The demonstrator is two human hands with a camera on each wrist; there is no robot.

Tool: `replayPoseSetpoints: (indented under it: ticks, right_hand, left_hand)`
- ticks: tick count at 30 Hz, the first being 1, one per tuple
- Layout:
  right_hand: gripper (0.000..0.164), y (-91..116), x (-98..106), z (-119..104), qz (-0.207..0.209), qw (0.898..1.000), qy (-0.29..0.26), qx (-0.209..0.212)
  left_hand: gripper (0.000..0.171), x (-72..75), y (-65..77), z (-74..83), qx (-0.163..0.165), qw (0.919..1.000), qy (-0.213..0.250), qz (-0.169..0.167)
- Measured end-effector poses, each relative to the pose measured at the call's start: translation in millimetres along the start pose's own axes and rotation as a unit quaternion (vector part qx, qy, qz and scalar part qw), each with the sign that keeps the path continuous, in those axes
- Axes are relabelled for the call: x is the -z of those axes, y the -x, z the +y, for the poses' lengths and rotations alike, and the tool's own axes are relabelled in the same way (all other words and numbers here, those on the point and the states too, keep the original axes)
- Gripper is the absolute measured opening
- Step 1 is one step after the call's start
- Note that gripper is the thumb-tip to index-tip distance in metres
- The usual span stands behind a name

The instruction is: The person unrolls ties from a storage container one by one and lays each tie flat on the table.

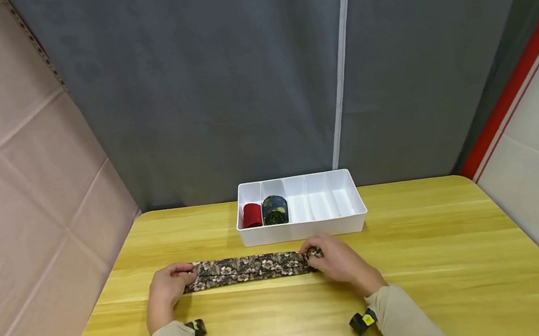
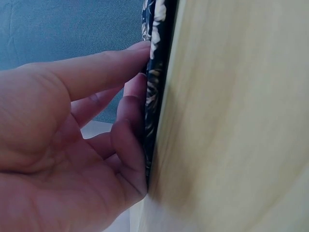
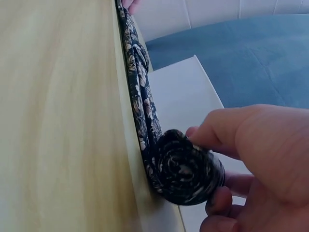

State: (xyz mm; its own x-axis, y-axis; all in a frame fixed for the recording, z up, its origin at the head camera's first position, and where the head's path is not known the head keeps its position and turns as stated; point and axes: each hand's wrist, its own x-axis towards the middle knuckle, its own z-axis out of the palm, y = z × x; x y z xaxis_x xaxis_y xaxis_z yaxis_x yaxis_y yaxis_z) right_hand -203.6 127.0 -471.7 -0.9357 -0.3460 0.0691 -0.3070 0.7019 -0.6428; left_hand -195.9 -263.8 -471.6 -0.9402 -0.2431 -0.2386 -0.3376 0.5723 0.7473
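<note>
Part-rolled floral strip (image 1: 250,268) lying on the table (image 1: 272,320), before the white box (image 1: 306,230).
We note the right hand (image 1: 334,257) gripping the coiled end (image 3: 186,169), thumb and fingers about it; the left hand (image 1: 169,286) rests fingertips on the opposite end, though whether it pinches we cannot tell. In our judgement, a slackened right grip could let the coil spring loose, and the raised lengthwise fold could feed in crooked, giving an uneven roll. In the box, we log a red roll (image 1: 252,215) in the leftmost compartment (image 1: 250,192) and a dark blue patterned roll (image 1: 275,208) in its neighbour.
</note>
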Motion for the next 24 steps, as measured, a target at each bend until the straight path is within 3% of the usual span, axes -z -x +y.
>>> replayPoseSetpoints:
  ticks: [6,11,24]
  right_hand:
    - [0.019,0.0,2.8,3.5,0.008,1.000,0.006,-0.018]
    - [0.004,-1.3,2.0,8.4,0.017,0.999,0.000,-0.030]
    - [0.009,-1.9,14.5,17.4,-0.004,1.000,-0.013,-0.017]
  left_hand:
    - [0.029,-0.5,0.1,-0.6,0.000,1.0000,0.004,-0.001]
    - [0.029,-0.5,-0.4,-1.8,-0.001,1.0000,0.004,0.000]
    - [0.031,1.3,2.1,-0.1,0.008,0.9998,0.016,-0.009]
